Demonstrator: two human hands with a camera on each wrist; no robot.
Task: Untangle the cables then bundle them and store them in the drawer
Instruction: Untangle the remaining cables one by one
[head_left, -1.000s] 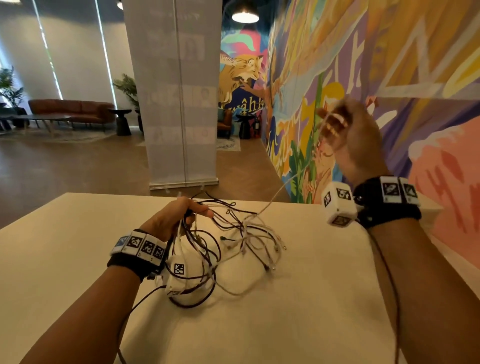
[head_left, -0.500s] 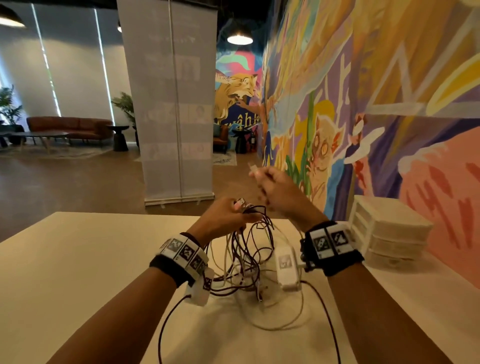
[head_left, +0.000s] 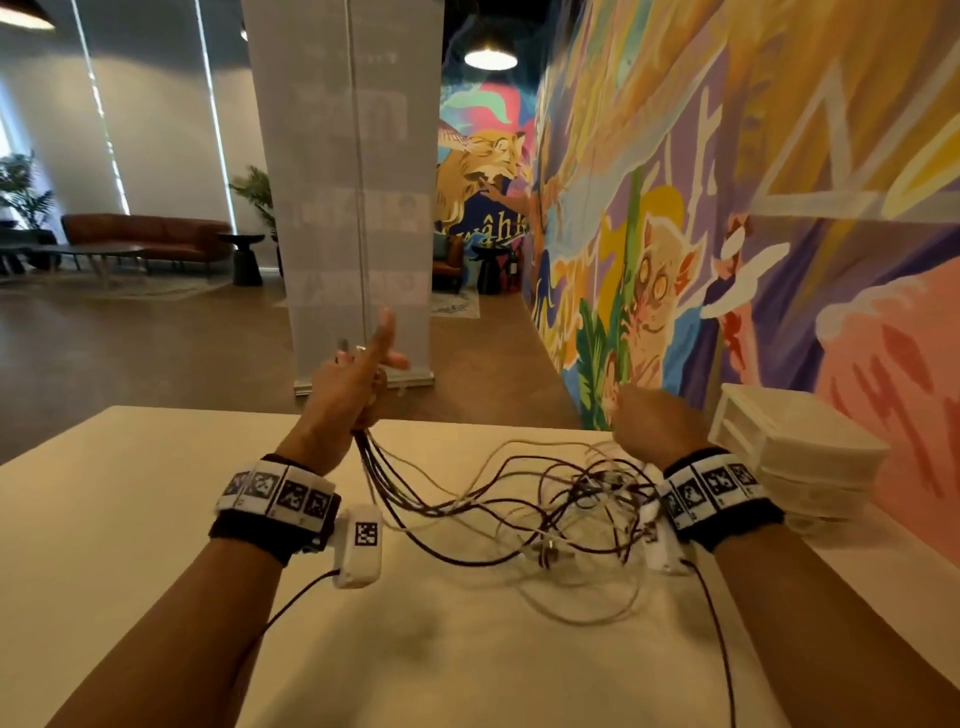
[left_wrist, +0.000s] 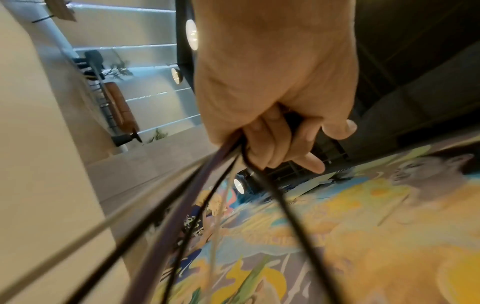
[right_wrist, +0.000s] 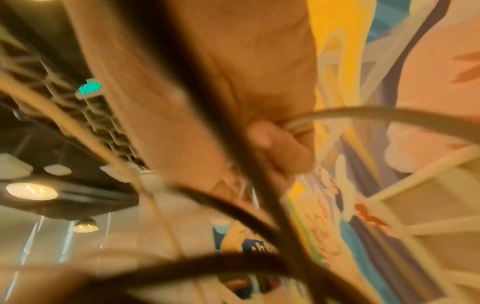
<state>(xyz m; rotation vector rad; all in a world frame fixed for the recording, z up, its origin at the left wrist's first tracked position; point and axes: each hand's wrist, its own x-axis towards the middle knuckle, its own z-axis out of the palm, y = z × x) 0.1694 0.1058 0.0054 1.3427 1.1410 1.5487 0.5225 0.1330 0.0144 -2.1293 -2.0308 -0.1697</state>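
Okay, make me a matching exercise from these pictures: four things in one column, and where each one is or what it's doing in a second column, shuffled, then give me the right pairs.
Things:
1. left hand
2. right hand
3. cable tangle
4. drawer unit

Places or states:
A. spread on the table between the two wrists
B. raised, gripping a bunch of dark and light cables
C. at the table's right edge, by the mural wall
D. fingers curled round a light cable

Pairs: 1-B, 2-D, 3-A, 4-C
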